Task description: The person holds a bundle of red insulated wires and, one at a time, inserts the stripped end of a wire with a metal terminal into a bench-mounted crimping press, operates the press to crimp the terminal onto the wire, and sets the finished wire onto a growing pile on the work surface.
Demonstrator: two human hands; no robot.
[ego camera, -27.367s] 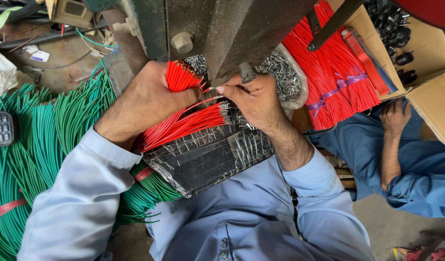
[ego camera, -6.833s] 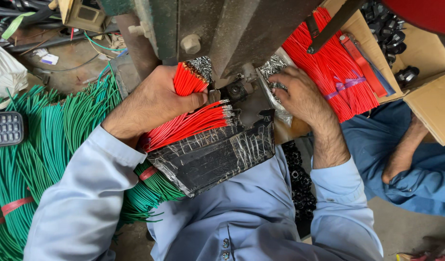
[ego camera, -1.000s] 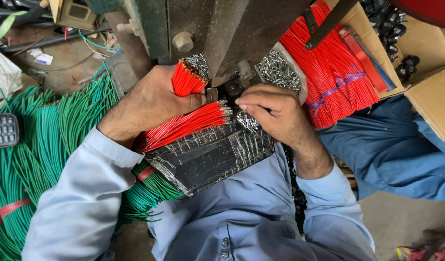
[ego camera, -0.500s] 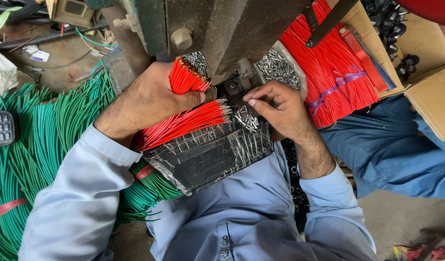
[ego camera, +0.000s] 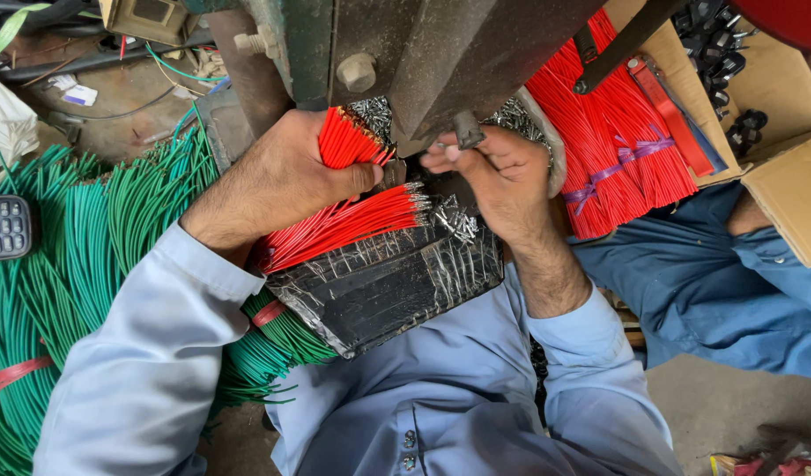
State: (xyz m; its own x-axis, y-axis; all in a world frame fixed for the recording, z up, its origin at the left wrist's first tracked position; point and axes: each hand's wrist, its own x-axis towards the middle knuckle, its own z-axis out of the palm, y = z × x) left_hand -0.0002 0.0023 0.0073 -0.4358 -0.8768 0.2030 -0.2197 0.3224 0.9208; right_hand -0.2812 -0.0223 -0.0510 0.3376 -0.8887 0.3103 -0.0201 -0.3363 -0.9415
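Wires (ego camera: 348, 189) fanned in my clenched left hand (ego camera: 277, 181), ends toward press (ego camera: 440, 53) for easy picking | right hand (ego camera: 498, 172) fingertips pinching something small under press, cannot tell what | tray (ego camera: 388, 286) on lap beneath, catching terminals

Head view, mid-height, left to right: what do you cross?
Keypad device → green wire bundles → left hand gripping red wires → right hand at the machine → banded red wire bundle → cardboard box.
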